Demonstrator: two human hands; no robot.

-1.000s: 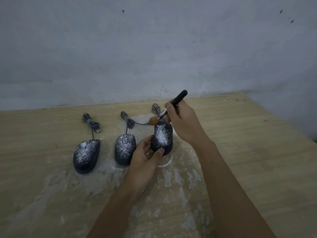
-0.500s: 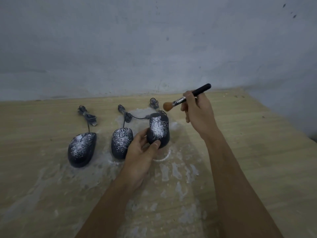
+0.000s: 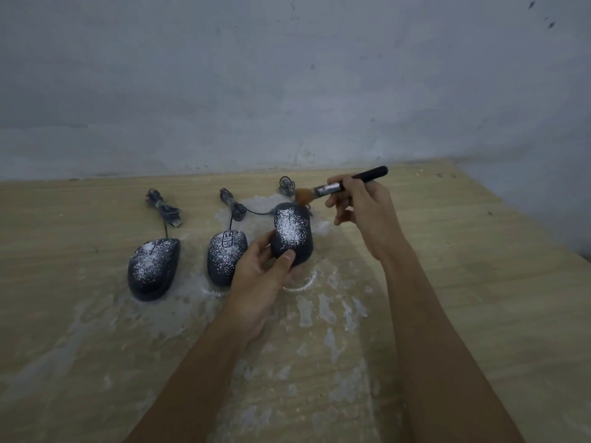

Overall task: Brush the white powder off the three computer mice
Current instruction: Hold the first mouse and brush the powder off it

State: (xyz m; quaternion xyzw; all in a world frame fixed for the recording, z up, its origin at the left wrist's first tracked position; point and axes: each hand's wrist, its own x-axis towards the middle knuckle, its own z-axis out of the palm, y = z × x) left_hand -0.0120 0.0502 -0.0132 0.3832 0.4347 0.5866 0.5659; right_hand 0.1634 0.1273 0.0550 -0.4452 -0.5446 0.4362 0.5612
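Observation:
Three dark wired mice dusted with white powder sit in a row on the wooden table. My left hand [image 3: 260, 273] grips the right mouse [image 3: 291, 233] at its near end, thumb on top, tilting it up. The middle mouse [image 3: 225, 255] and the left mouse [image 3: 152, 266] lie flat beside it. My right hand [image 3: 364, 209] pinches a black-handled brush [image 3: 339, 187]. Its orange bristles hover at the far tip of the right mouse, touching or just above it.
Smeared white powder [image 3: 319, 314] covers the wooden table [image 3: 479, 282] around and in front of the mice. Bundled cables [image 3: 163, 206] lie behind the mice near the grey wall [image 3: 287, 91]. The table's right edge runs diagonally at the far right.
The brush first swung up and right, away from the mouse, and has now come back down so its bristles sit at the mouse's far tip. My left hand keeps hold of the mouse.

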